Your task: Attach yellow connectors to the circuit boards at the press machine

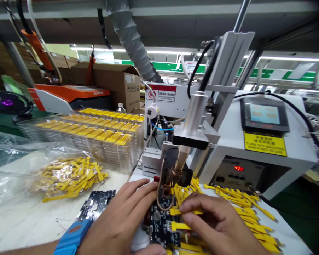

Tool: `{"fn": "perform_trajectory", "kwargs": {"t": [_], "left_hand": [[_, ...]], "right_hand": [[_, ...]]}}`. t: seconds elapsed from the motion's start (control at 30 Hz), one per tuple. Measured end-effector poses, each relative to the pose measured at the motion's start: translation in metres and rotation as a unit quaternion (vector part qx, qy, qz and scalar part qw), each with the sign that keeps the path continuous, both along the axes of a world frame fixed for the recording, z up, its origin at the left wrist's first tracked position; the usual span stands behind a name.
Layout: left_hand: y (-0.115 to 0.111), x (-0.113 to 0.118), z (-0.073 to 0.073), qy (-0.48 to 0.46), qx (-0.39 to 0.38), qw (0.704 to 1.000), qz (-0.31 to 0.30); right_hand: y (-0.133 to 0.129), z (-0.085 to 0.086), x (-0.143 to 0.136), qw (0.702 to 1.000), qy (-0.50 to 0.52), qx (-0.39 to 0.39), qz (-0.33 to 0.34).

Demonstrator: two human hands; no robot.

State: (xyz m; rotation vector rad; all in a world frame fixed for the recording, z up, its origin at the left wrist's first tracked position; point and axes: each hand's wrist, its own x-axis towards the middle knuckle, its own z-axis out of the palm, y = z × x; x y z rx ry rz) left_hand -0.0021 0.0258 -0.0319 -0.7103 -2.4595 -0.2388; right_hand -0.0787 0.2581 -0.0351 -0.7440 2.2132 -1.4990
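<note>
A black circuit board (pixel 163 221) lies under the machine's metal nozzle (pixel 183 157), with a curved copper-coloured tube over its upper part. My left hand (pixel 122 216) rests along the board's left side, fingers stretched forward and thumb near the bottom edge. At the board's right edge, my right hand (pixel 215 219) pinches a yellow flex strip (pixel 175 211) between thumb and forefinger. Another yellow strip (pixel 180 226) sits just below it, its end on the board. More yellow strips (pixel 187 189) are heaped behind the right hand. A blue band is on my left wrist.
A second black board (pixel 97 203) lies left of my left hand. Beyond it are a plastic bag of yellow strips (pixel 71 177) and stacked clear trays (pixel 96 132). Loose yellow strips (pixel 244 200) spread at the right, before a control box (pixel 271 159). A ribbed duct hangs above.
</note>
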Motion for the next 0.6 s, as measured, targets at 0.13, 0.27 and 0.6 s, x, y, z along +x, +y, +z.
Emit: {"fn": "perform_trajectory", "kwargs": {"t": [0.13,0.27,0.6], "left_hand": [[0.0012,-0.0004,0.0017,-0.025,0.031,0.999,-0.014],[0.0016,-0.0005,0.0017,-0.029,0.035,0.999,-0.012],[0.0012,0.001,0.0011,-0.023,0.051,0.998,-0.018]], "right_hand": [[-0.0011,-0.0035,0.0009,1.0,-0.018,-0.01,0.015],[-0.0001,-0.0016,0.0008,0.995,0.097,0.011,0.015],[-0.0029,0.0048,0.0013,0.971,0.231,0.046,0.032]]}}
